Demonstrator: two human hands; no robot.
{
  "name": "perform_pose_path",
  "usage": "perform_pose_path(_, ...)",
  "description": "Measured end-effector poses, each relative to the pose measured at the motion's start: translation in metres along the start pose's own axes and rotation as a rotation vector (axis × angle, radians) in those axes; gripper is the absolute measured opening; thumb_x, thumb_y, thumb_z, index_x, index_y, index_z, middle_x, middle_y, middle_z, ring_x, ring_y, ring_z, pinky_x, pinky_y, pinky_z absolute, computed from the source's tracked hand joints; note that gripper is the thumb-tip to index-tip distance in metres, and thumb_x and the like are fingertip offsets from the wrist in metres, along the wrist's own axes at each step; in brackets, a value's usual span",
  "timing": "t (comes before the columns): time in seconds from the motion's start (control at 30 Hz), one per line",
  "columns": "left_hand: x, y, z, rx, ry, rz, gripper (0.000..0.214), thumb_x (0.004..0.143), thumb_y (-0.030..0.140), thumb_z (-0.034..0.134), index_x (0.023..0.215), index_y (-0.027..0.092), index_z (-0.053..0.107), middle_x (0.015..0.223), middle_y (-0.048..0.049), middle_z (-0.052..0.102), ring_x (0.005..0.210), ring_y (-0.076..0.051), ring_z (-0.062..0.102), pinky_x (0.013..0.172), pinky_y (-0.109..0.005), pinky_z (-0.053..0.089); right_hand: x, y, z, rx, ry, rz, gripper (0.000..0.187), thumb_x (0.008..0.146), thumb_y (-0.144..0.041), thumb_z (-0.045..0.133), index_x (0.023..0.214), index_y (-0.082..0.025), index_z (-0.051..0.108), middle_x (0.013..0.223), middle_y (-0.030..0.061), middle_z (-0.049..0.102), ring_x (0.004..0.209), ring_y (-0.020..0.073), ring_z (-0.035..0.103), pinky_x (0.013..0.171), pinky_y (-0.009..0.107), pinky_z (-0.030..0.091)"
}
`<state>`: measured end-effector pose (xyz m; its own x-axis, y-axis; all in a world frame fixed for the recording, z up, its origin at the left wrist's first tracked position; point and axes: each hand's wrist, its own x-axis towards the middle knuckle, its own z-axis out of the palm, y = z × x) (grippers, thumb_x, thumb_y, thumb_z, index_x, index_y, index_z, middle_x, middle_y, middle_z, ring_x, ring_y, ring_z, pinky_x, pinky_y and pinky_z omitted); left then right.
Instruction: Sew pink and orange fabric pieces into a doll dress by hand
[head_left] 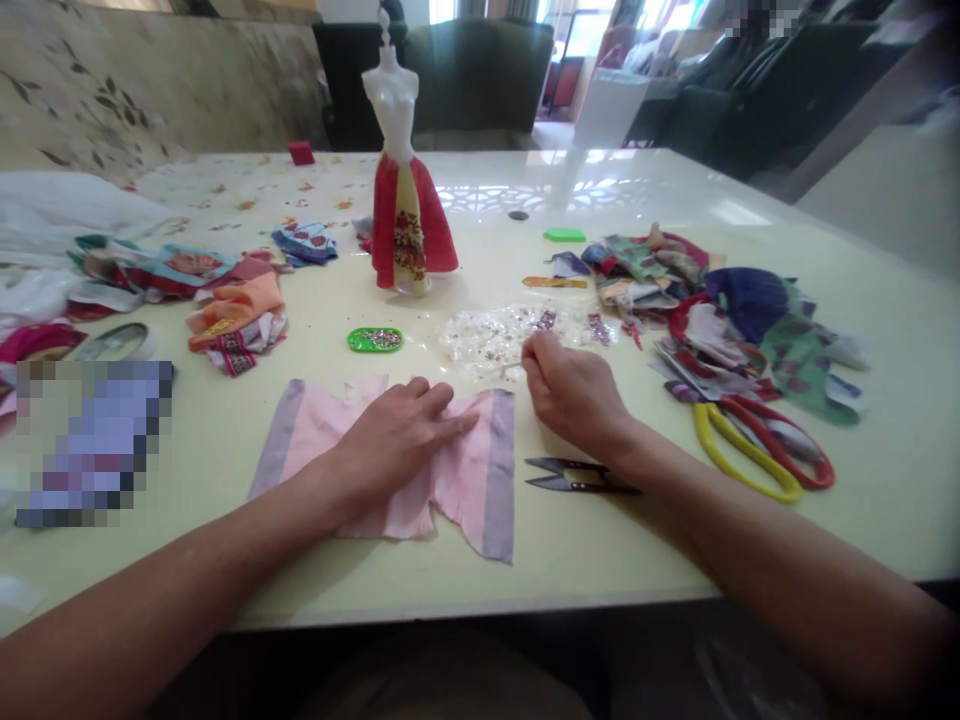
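Note:
My left hand [397, 432] lies flat, fingers stretched out, on a pink cloth piece with grey-lilac bands [480, 480] near the table's front edge. My right hand [574, 395] is closed in a pinch at the edge of a clear plastic bag of small beads and sequins [487, 340]; what the fingers hold is too small to see. Small thread snips [570, 476] lie under my right wrist. A white doll mannequin in a red and cream dress [405, 215] stands behind the bag.
A green oval dish of beads [375, 340] sits left of the bag. Scissors with red and yellow handles [765, 450] and a heap of cloth scraps [720, 310] lie at right. More folded scraps [232, 315] lie at left. The cream table [885, 500] ends close to me.

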<state>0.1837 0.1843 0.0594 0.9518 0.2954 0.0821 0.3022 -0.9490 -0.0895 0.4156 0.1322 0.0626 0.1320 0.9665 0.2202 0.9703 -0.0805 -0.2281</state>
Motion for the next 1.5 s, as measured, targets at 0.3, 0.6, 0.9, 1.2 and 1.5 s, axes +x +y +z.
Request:
perform_pose_path(0.3, -0.005, -0.003, 0.003, -0.061, 0.080, -0.072, 0.047, 0.096, 0.012, 0.048, 0.139, 0.030, 0.052, 0.100, -0.0054, 0.060, 0.087, -0.018, 0.054, 0.075, -0.030, 0.045, 0.000, 0.012, -0.010, 1.113, -0.113, 0.137, 0.012, 0.089, -0.029, 0.054, 0.082, -0.022, 0.049, 0.058, -0.0052, 0.049, 0.046, 0.0093, 0.041, 0.045, 0.024, 0.034)
perform_pose_path(0.6, -0.004, -0.009, 0.000, -0.057, 0.086, -0.105, 0.023, 0.098, 0.015, 0.047, 0.105, 0.015, 0.068, 0.098, -0.0098, 0.064, 0.089, -0.021, 0.057, 0.073, -0.032, 0.047, -0.003, 0.011, -0.012, 1.269, -0.581, 0.399, 0.017, 0.087, -0.027, 0.063, 0.081, -0.019, 0.049, 0.094, 0.0121, 0.075, 0.089, 0.0227, 0.074, 0.061, 0.028, 0.058)
perform_pose_path(0.9, -0.002, -0.012, 0.003, -0.374, 0.465, -0.298, 0.018, 0.097, 0.027, 0.055, 0.100, 0.017, 0.069, 0.101, -0.0076, 0.063, 0.100, -0.020, 0.058, 0.089, -0.036, 0.048, -0.001, 0.016, -0.024, 1.216, -0.408, 0.282, 0.012, 0.087, -0.023, 0.059, 0.079, -0.019, 0.052, 0.069, 0.0010, 0.065, 0.050, 0.0090, 0.057, 0.040, 0.019, 0.043)
perform_pose_path(1.2, 0.013, 0.004, -0.011, -0.937, 0.373, -0.543, 0.021, 0.092, 0.033, 0.059, 0.078, 0.018, 0.065, 0.079, -0.0003, 0.060, 0.073, -0.014, 0.053, 0.065, -0.028, 0.039, -0.002, 0.011, -0.011, 1.220, -0.385, 0.236, 0.014, 0.089, -0.017, 0.055, 0.075, -0.019, 0.053, 0.057, -0.0050, 0.051, 0.043, 0.0055, 0.043, 0.035, 0.017, 0.031)
perform_pose_path(1.5, 0.014, 0.000, -0.003, -0.963, 0.384, -0.647, 0.016, 0.085, 0.029, 0.058, 0.085, 0.019, 0.070, 0.088, -0.0023, 0.063, 0.086, -0.018, 0.058, 0.076, -0.031, 0.042, -0.002, 0.007, -0.011, 1.087, -0.391, 0.273, 0.017, 0.090, -0.010, 0.051, 0.075, -0.018, 0.053, 0.051, -0.0065, 0.046, 0.040, 0.0052, 0.037, 0.034, 0.017, 0.028)
